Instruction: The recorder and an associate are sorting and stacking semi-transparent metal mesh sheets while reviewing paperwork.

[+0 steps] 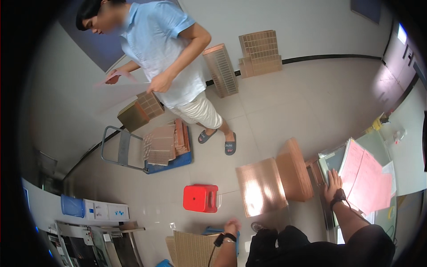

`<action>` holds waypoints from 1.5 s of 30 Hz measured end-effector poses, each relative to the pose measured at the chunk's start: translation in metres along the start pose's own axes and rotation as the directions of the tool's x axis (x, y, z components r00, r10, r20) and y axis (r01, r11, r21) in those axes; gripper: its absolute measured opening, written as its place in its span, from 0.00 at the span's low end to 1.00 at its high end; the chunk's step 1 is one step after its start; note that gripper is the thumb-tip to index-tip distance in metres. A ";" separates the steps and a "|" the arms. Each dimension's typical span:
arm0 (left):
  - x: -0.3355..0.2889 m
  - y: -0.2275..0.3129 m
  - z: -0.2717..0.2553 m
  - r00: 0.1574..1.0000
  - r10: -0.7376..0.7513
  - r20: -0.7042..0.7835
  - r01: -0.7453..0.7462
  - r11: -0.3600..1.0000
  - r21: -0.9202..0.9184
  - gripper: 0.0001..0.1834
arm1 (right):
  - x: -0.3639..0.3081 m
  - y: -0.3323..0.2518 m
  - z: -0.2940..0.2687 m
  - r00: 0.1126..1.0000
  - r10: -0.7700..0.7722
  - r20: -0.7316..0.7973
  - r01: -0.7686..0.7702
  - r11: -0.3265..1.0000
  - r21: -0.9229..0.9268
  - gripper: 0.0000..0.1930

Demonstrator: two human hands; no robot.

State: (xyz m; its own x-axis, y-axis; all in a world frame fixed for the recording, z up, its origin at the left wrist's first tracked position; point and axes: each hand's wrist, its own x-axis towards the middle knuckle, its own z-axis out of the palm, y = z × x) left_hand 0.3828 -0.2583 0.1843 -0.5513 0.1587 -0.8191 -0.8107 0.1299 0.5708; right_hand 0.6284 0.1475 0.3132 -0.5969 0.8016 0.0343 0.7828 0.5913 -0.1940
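Note:
My right hand (pixel 332 186) lies with its fingers stretched out on the table edge, beside a stack of pink sheets (pixel 362 173). The sheets lie at a slant, and the hand touches or nearly touches their left side. My left hand (pixel 232 227) hangs low beside a leaning stack of tan gridded panels (pixel 198 249); it is blurred and its fingers are hard to make out. A shiny copper-coloured panel (pixel 262 187) and a thick copper-coloured stack (pixel 294 171) stand in front of me, left of the table.
A person (pixel 167 58) in a light blue shirt stands ahead on the left, holding a pink sheet (pixel 124 75). A red stool (pixel 200 198) is on the floor. A blue trolley (pixel 171 164) carries copper-coloured panels. More gridded panels (pixel 262 49) lean against the wall.

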 end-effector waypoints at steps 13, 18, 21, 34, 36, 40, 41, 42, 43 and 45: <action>-0.074 -0.124 -0.016 0.933 -0.056 0.357 -0.210 0.720 0.661 0.13 | 0.010 -0.001 -0.003 1.000 -0.002 -0.010 0.003 1.000 0.024 0.30; -0.098 -0.120 -0.001 0.901 -0.061 0.429 -0.309 0.604 0.735 0.14 | 0.008 0.003 -0.002 1.000 0.006 0.018 -0.007 1.000 0.001 0.31; -0.091 -0.118 0.003 0.898 -0.043 0.437 -0.302 0.664 0.685 0.13 | 0.009 0.002 -0.003 1.000 -0.005 0.014 0.005 1.000 -0.001 0.30; -0.086 -0.148 0.007 0.887 -0.150 0.436 -0.275 0.587 0.761 0.17 | 0.005 0.007 0.004 1.000 -0.012 -0.008 0.012 1.000 -0.018 0.30; -0.083 -0.154 0.005 0.897 -0.140 0.420 -0.273 0.573 0.773 0.17 | 0.003 0.005 0.007 1.000 -0.011 -0.014 0.010 1.000 -0.025 0.30; -0.071 -0.173 -0.007 0.899 -0.162 0.406 -0.238 0.598 0.765 0.19 | 0.001 0.000 0.009 1.000 -0.024 0.003 0.024 0.999 -0.023 0.30; -0.070 -0.172 -0.004 0.901 -0.152 0.407 -0.241 0.604 0.760 0.19 | 0.001 0.002 0.010 1.000 -0.016 0.004 0.017 1.000 -0.023 0.31; -0.072 -0.173 -0.002 0.906 -0.145 0.397 -0.247 0.581 0.775 0.19 | 0.001 0.003 0.010 1.000 -0.008 0.005 0.009 1.000 -0.024 0.31; -0.071 -0.173 0.000 0.911 -0.138 0.388 -0.252 0.558 0.791 0.19 | 0.000 0.005 0.009 1.000 -0.017 -0.001 0.017 1.000 -0.024 0.31; -0.071 -0.174 0.000 0.915 -0.158 0.370 -0.211 0.594 0.776 0.20 | 0.002 0.002 0.004 1.000 -0.026 -0.006 0.026 1.000 -0.010 0.32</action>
State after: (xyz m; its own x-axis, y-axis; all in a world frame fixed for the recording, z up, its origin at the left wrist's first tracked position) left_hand 0.5629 -0.2919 0.1428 -0.3033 0.4872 -0.8190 -0.2117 0.8035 0.5564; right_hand 0.6278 0.1499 0.3088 -0.6160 0.7865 0.0455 0.7688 0.6127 -0.1831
